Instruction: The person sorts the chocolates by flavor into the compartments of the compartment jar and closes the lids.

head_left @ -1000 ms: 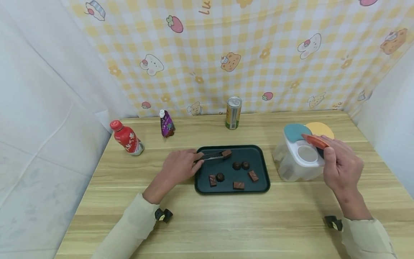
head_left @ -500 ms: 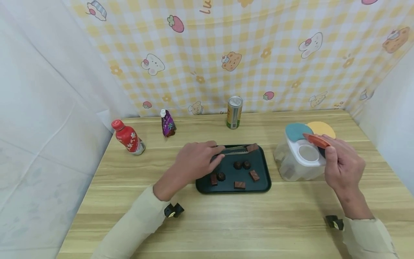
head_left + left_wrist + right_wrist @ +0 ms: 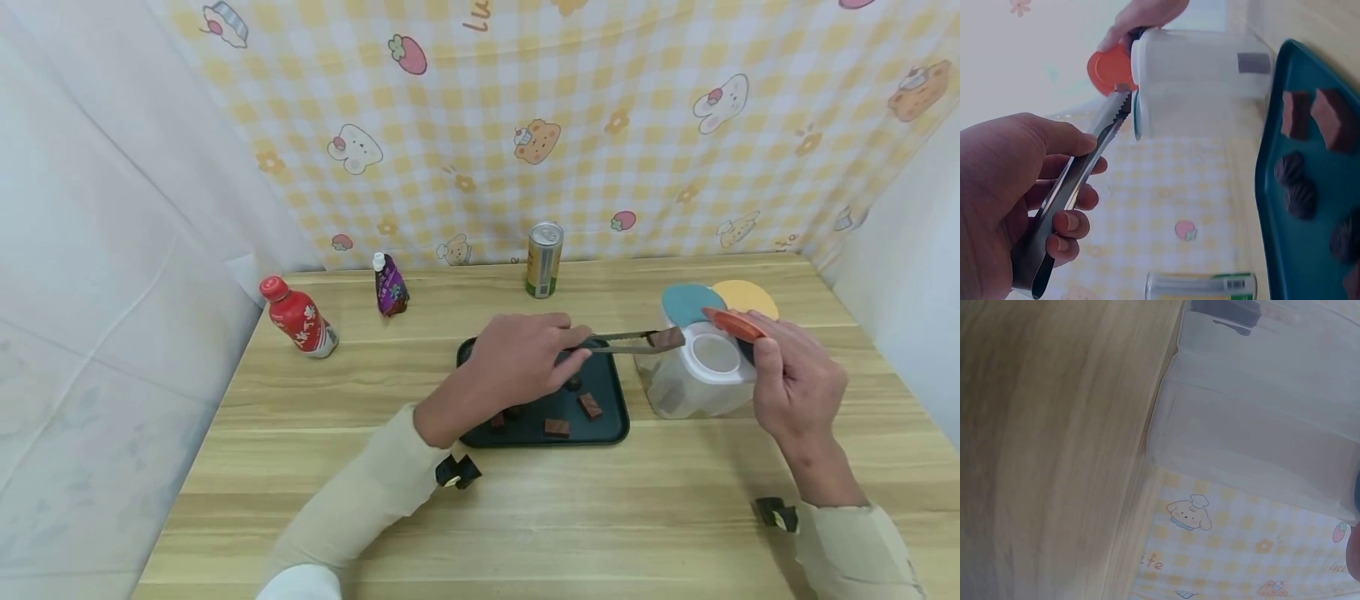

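My left hand [image 3: 525,358] grips metal tongs [image 3: 1063,194] with serrated tips. Pinched in those tips is a brown chocolate piece [image 3: 667,339], held level beside the round opening of a clear plastic container [image 3: 678,392]. My right hand [image 3: 798,383] holds up the container's orange flip lid [image 3: 731,323]; only a fingertip [image 3: 1354,553] of it enters the right wrist view. A dark piece [image 3: 1229,311] shows at the container's bottom. Under my left forearm lies a dark green tray [image 3: 607,379] with rectangular chocolates [image 3: 557,427] and round dark ones [image 3: 1300,199], partly hidden by the hand.
Blue [image 3: 690,305] and yellow lids [image 3: 746,300] cover other container openings. A can [image 3: 543,260] stands behind the tray. Farther left are a purple pouch [image 3: 391,287] and a red bottle [image 3: 298,318]. A checked curtain [image 3: 480,150] hangs along the table's back edge.
My left hand has carried the chocolate in the tongs off the tray, rightward to the container. My right hand stays on the raised orange lid.
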A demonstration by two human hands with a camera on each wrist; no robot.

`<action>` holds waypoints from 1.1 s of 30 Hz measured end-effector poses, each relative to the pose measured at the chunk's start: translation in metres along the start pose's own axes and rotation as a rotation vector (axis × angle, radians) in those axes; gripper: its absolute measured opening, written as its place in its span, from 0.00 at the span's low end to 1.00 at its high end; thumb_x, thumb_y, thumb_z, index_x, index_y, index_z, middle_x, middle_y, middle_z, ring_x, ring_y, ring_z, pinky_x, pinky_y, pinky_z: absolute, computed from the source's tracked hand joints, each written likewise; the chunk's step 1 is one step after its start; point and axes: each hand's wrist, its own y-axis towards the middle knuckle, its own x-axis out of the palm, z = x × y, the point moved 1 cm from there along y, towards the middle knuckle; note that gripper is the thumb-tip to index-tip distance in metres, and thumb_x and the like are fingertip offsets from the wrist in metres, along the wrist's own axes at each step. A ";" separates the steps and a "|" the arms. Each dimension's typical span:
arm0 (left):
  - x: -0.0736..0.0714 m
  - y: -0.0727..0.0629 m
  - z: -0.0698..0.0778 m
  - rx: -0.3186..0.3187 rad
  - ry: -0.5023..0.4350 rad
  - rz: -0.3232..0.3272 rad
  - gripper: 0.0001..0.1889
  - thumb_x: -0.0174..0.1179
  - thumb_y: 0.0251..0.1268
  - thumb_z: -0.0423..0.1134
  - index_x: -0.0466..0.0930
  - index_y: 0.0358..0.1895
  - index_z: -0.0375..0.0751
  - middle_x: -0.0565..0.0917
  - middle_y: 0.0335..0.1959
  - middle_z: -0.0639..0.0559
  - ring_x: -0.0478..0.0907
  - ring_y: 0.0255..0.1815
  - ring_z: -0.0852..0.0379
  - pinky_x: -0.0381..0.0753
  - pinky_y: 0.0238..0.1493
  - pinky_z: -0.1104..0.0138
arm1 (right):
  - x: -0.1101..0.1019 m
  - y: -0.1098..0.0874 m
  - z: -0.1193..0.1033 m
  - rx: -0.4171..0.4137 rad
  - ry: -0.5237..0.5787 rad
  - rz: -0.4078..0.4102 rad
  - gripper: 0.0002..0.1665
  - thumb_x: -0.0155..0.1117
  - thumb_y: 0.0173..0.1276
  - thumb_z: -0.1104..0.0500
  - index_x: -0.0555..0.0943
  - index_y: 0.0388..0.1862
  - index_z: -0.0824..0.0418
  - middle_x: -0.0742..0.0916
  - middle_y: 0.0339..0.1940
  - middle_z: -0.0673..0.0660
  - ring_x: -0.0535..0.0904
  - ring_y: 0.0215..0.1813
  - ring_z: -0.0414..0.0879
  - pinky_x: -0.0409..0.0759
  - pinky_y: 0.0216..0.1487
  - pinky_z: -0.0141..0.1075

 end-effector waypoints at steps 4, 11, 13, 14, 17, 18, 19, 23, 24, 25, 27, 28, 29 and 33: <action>0.005 0.011 0.008 0.011 -0.005 0.009 0.19 0.51 0.82 0.54 0.85 0.64 0.57 0.84 0.43 0.61 0.68 0.19 0.65 0.64 0.16 0.71 | 0.001 0.000 0.000 -0.004 0.017 0.010 0.34 0.56 0.79 0.43 0.89 0.40 0.74 0.88 0.37 0.74 0.81 0.53 0.27 0.74 0.59 0.26; 0.009 0.023 0.020 0.003 0.009 0.013 0.19 0.49 0.83 0.54 0.84 0.64 0.60 0.84 0.42 0.63 0.67 0.17 0.66 0.63 0.15 0.71 | 0.003 0.001 -0.005 -0.013 0.026 0.022 0.35 0.57 0.79 0.42 0.89 0.38 0.76 0.87 0.35 0.75 0.81 0.52 0.26 0.74 0.58 0.26; 0.009 0.024 0.021 -0.007 0.004 0.002 0.19 0.48 0.83 0.54 0.84 0.65 0.60 0.84 0.43 0.63 0.67 0.17 0.65 0.63 0.15 0.71 | 0.003 0.002 -0.009 -0.017 0.037 0.033 0.33 0.57 0.79 0.44 0.89 0.38 0.74 0.87 0.35 0.75 0.82 0.52 0.27 0.75 0.58 0.26; 0.009 0.024 0.021 -0.012 0.002 -0.005 0.20 0.48 0.83 0.54 0.84 0.65 0.60 0.84 0.44 0.63 0.67 0.17 0.65 0.63 0.16 0.71 | 0.004 0.003 -0.011 -0.021 0.043 0.036 0.32 0.57 0.80 0.45 0.90 0.38 0.74 0.87 0.35 0.74 0.82 0.52 0.28 0.75 0.58 0.27; 0.009 0.025 0.022 -0.021 -0.007 -0.015 0.20 0.48 0.83 0.55 0.83 0.66 0.60 0.84 0.45 0.63 0.67 0.17 0.65 0.63 0.16 0.70 | 0.005 0.004 -0.016 -0.030 0.057 0.045 0.27 0.57 0.79 0.49 0.90 0.38 0.72 0.88 0.35 0.73 0.84 0.51 0.31 0.76 0.58 0.28; 0.010 0.026 0.022 -0.021 -0.007 -0.015 0.20 0.48 0.83 0.55 0.83 0.66 0.60 0.84 0.46 0.63 0.67 0.17 0.64 0.63 0.16 0.70 | 0.005 0.005 -0.017 -0.033 0.056 0.043 0.26 0.57 0.79 0.50 0.91 0.38 0.71 0.88 0.35 0.72 0.84 0.51 0.31 0.76 0.58 0.29; 0.010 0.026 0.022 -0.021 -0.008 -0.017 0.20 0.48 0.82 0.55 0.83 0.66 0.60 0.84 0.46 0.63 0.67 0.17 0.64 0.63 0.16 0.70 | 0.005 0.006 -0.017 -0.036 0.055 0.041 0.26 0.57 0.79 0.51 0.91 0.37 0.71 0.88 0.35 0.72 0.84 0.51 0.31 0.76 0.58 0.29; 0.011 0.026 0.021 -0.020 -0.019 -0.021 0.20 0.49 0.82 0.56 0.83 0.66 0.60 0.84 0.46 0.63 0.67 0.17 0.65 0.63 0.16 0.70 | 0.005 0.005 -0.015 -0.033 0.051 0.035 0.27 0.57 0.80 0.49 0.90 0.38 0.72 0.88 0.35 0.73 0.83 0.51 0.30 0.76 0.58 0.28; 0.011 0.026 0.021 -0.020 -0.023 -0.025 0.20 0.50 0.81 0.56 0.83 0.66 0.60 0.83 0.46 0.62 0.67 0.17 0.65 0.63 0.16 0.70 | 0.004 0.004 -0.013 -0.029 0.046 0.030 0.29 0.57 0.80 0.48 0.90 0.38 0.72 0.88 0.35 0.74 0.83 0.51 0.29 0.76 0.58 0.27; 0.011 0.026 0.021 -0.022 -0.027 -0.029 0.20 0.50 0.81 0.56 0.83 0.66 0.60 0.83 0.46 0.62 0.67 0.17 0.65 0.62 0.16 0.70 | 0.003 0.003 -0.011 -0.022 0.039 0.024 0.30 0.56 0.80 0.47 0.90 0.38 0.73 0.88 0.35 0.74 0.82 0.51 0.28 0.75 0.58 0.27; 0.011 0.026 0.021 -0.022 -0.033 -0.032 0.21 0.50 0.81 0.56 0.83 0.66 0.59 0.83 0.46 0.62 0.67 0.18 0.65 0.63 0.16 0.70 | 0.002 0.002 -0.006 -0.009 0.023 0.012 0.32 0.56 0.79 0.46 0.89 0.39 0.75 0.87 0.36 0.75 0.81 0.52 0.26 0.74 0.58 0.25; 0.011 0.026 0.021 -0.021 -0.034 -0.030 0.21 0.50 0.81 0.57 0.83 0.66 0.59 0.83 0.46 0.62 0.67 0.18 0.65 0.63 0.16 0.70 | 0.001 0.001 -0.004 -0.005 0.016 0.006 0.33 0.56 0.79 0.45 0.89 0.39 0.75 0.87 0.36 0.75 0.81 0.52 0.26 0.74 0.58 0.25; 0.012 0.026 0.021 -0.021 -0.034 -0.029 0.21 0.50 0.81 0.57 0.83 0.67 0.59 0.83 0.46 0.61 0.67 0.17 0.65 0.63 0.16 0.70 | 0.001 0.000 -0.001 0.001 0.009 -0.001 0.33 0.55 0.79 0.45 0.89 0.39 0.76 0.87 0.36 0.75 0.81 0.52 0.25 0.73 0.58 0.25; 0.013 0.025 0.020 -0.012 -0.033 -0.002 0.21 0.51 0.81 0.57 0.83 0.66 0.59 0.83 0.44 0.61 0.66 0.17 0.65 0.62 0.16 0.71 | -0.001 -0.001 0.004 0.010 -0.009 -0.017 0.33 0.54 0.79 0.45 0.89 0.41 0.75 0.88 0.37 0.74 0.80 0.52 0.24 0.72 0.58 0.23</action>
